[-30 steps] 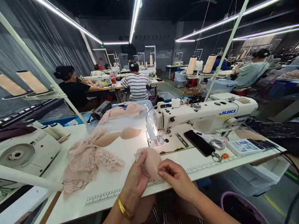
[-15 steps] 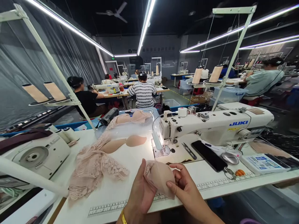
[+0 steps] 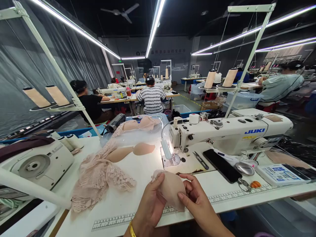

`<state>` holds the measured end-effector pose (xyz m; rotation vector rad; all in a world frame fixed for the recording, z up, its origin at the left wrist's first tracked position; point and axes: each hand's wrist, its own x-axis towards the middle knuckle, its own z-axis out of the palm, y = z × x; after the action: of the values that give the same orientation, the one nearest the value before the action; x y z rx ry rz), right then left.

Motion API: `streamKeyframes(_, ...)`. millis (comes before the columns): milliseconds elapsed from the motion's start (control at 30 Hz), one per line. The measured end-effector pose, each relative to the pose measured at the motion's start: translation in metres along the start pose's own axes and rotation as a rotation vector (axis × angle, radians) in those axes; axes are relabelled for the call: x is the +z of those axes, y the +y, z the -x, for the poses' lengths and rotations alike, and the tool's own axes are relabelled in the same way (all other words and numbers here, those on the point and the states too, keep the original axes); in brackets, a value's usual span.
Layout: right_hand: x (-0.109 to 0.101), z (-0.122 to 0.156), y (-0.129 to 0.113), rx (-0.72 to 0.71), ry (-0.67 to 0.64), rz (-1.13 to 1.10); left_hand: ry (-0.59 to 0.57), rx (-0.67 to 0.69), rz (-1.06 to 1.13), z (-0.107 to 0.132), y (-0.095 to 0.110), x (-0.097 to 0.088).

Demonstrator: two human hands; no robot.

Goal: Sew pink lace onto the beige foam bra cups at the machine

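Both my hands hold one beige bra cup with a lace edge, just above the front of the white sewing table. My left hand grips its left side with the thumb on top. My right hand pinches its right side, fingers curled. A pile of pink lace lies to the left. Two more beige cups rest behind it. The white JUKI sewing machine stands beyond my hands, its needle lamp lit.
Thread snips, a black phone, keys and a control panel lie under the machine arm. Another machine sits at the left. Thread cones hang above. Other people sew at tables behind.
The view tilted up a little over the second. My hands turned the cup and brought it slightly closer; my right fingers now curl round its right edge.
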<state>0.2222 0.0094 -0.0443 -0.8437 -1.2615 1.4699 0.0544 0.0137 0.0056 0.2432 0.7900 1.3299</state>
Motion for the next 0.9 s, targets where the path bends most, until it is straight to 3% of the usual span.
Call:
streamKeyframes(600,-0.0031,-0.0074,0.0046,0.011,-0.010,-0.053,-0.017,0.011,-0.037,-0.0044,0.0001,0.0010)
streamKeyframes(767,0.0012,-0.0068,0.0003,0.005,0.069,-0.077,-0.027,0.008,-0.029,-0.0030,0.0005,0.0040)
streamKeyframes(900,-0.0005,-0.0094,0.0005,0.009,0.057,-0.046,-0.038,0.034,-0.058,-0.0039,0.0006,0.0072)
